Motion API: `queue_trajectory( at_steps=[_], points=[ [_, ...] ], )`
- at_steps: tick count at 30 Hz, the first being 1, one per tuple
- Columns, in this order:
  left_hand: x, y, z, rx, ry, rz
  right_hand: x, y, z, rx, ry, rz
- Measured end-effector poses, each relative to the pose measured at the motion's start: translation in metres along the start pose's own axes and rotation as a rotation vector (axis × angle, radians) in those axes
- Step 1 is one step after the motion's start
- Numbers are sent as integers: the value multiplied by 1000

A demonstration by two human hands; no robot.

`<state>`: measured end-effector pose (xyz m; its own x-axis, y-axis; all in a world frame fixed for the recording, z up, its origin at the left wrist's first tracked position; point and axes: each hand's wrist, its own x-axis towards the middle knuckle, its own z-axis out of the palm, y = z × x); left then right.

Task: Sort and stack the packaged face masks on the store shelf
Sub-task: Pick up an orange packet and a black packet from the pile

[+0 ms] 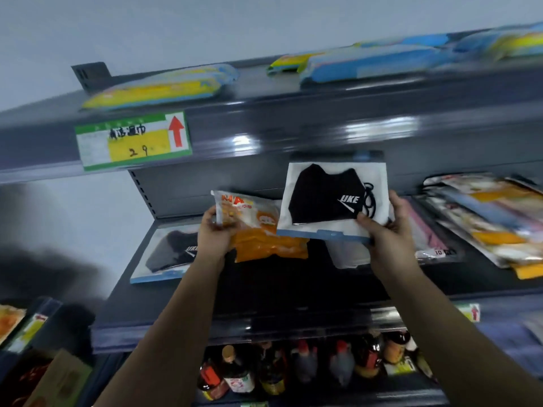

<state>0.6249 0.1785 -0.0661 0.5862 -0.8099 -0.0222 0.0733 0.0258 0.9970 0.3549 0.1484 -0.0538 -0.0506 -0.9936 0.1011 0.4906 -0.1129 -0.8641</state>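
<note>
Above the middle shelf (264, 292), near its back, you hold two packets clear of the board. Your right hand (388, 227) pinches the black mask packet (329, 198) at its lower right corner, thumb on the face. Your left hand (213, 233) grips the orange packet (258, 227) by its left edge. Both look light, floppy and slick-filmed, so I judge a corner pinch lets them sag; take them by a long edge. A matching black packet (167, 254) lies at the shelf's left end.

Glossy plastic mask packet (332, 198), matt metal shelf (264, 292)
</note>
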Motion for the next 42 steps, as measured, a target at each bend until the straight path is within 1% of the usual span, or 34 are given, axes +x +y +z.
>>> queue_trajectory(
  at_steps=[3,5,8,10,13,15,17,19,21,24,28,32,33,37,40,42],
  points=[
    [11,-7,2,119,-31,-88,-6,6,2,-28,16,7],
    [16,-8,4,149,-65,-124,-8,9,5,-51,17,14],
    [21,-5,7,294,-90,-102,-9,11,9,-70,5,30],
    [22,1,8,378,-53,-83,-7,12,12,-62,-2,43],
    [17,5,5,429,21,-64,-2,15,16,-48,-35,62],
    [4,9,1,343,63,-2,1,19,23,-37,-76,78],
    [-16,15,-4,192,67,19,2,26,31,-5,-122,100],
    [-34,19,-10,77,6,2,1,35,42,20,-160,129],
    [-46,18,-19,-19,-22,-24,-3,45,56,0,-199,145],
    [-54,10,-39,-35,-13,-19,-13,58,78,-44,-211,135],
    [-55,6,-68,27,-6,39,-31,73,107,-217,-264,69],
    [-45,8,-97,99,59,52,-48,82,135,-267,-358,187],
    [-42,9,-106,112,85,37,-50,86,141,-315,-383,205],
    [-23,8,-149,243,91,32,-62,104,169,-628,-430,188],
    [-13,11,-169,339,93,32,-69,121,188,-826,-438,107],
    [-7,11,-179,443,66,57,-74,133,198,-997,-435,40]
  ],
)
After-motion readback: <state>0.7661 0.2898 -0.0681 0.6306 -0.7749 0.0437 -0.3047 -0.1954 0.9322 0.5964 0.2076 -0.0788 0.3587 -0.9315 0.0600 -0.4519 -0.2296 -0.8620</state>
